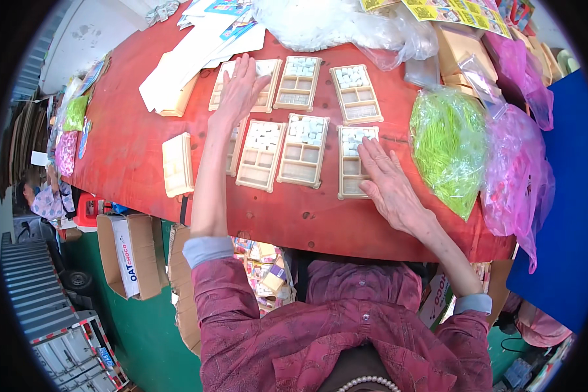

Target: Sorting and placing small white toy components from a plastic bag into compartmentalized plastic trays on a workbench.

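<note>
Several cream compartment trays stand in two rows on a red table, with small white pieces in their far compartments. My left hand (240,91) is stretched over the far-left trays, its fingers extended and nothing seen in it. Beneath and beside it are a far tray (266,98) and a partly covered near tray. My right hand (395,186) lies flat with fingers spread over the right side of the near-right tray (348,186), hiding part of it. Between my arms stand two near trays, one left (255,178) and one right (300,172). Whether my fingers press on the trays I cannot tell.
A pale tray-like piece (178,164) lies left of my left forearm. White sheets (189,59) and clear plastic bags (333,25) cover the far side. Bags of green strands (447,147) and a pink bag (519,176) are on the right. Cardboard boxes (151,255) stand below the table's edge.
</note>
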`<action>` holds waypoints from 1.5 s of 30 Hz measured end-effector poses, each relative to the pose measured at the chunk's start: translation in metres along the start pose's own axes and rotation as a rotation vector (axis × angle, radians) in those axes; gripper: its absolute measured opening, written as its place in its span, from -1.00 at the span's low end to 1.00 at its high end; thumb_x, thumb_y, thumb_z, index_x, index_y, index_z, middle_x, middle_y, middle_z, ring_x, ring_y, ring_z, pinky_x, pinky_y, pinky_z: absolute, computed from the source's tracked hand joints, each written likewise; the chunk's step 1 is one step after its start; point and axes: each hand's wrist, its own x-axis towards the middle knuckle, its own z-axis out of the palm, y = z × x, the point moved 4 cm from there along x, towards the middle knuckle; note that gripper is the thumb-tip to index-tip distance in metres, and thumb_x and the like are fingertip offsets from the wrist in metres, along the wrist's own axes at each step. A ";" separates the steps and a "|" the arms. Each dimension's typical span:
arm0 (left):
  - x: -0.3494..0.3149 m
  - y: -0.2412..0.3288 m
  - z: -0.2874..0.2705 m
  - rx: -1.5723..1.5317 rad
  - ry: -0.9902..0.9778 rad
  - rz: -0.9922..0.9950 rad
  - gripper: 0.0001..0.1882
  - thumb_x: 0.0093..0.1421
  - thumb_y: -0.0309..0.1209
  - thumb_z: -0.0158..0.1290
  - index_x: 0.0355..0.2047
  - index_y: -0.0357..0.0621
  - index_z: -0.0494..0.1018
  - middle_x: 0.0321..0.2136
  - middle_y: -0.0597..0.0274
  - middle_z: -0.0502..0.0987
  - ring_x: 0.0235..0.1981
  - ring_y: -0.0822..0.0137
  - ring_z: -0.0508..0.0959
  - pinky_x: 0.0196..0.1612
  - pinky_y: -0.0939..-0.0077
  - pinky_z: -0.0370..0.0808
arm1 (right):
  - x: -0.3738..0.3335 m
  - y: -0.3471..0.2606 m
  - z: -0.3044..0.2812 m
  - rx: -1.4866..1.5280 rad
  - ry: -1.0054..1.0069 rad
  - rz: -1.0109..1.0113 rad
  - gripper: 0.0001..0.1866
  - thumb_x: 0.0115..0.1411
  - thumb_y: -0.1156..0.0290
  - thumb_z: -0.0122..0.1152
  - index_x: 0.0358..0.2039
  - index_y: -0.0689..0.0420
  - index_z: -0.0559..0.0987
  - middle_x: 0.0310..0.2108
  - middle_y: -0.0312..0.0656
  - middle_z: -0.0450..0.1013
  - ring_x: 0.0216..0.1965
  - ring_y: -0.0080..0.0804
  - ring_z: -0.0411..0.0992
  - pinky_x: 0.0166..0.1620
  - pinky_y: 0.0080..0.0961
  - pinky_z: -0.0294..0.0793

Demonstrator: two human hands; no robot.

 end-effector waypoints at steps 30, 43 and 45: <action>0.010 0.024 0.030 0.145 -0.082 0.020 -0.29 0.30 0.00 -0.23 0.29 -0.22 -0.01 0.33 -0.07 -0.10 0.36 0.07 -0.09 0.32 -0.06 -0.18 | -0.001 0.011 -0.002 0.036 -0.039 0.036 -0.35 0.25 0.34 -0.04 0.30 0.24 0.04 0.35 0.04 -0.12 0.38 -0.07 -0.20 0.35 -0.06 -0.22; 0.043 0.071 0.078 0.763 -0.131 0.528 -0.40 0.33 -0.01 -0.30 0.32 0.12 0.01 0.33 0.01 -0.04 0.35 0.01 -0.05 0.34 0.02 -0.18 | -0.011 0.017 -0.003 -0.008 0.012 0.039 -0.35 0.26 0.26 -0.03 0.26 0.32 0.08 0.33 0.11 -0.10 0.38 -0.09 -0.19 0.35 -0.08 -0.21; 0.050 0.041 0.091 0.260 -0.066 0.559 -0.39 0.33 -0.05 -0.27 0.34 0.18 -0.08 0.33 -0.04 -0.10 0.36 -0.04 -0.15 0.35 -0.02 -0.35 | -0.010 0.014 0.002 -0.007 -0.008 0.030 -0.33 0.27 0.21 -0.03 0.27 0.31 0.06 0.34 0.09 -0.12 0.38 -0.06 -0.23 0.35 -0.04 -0.25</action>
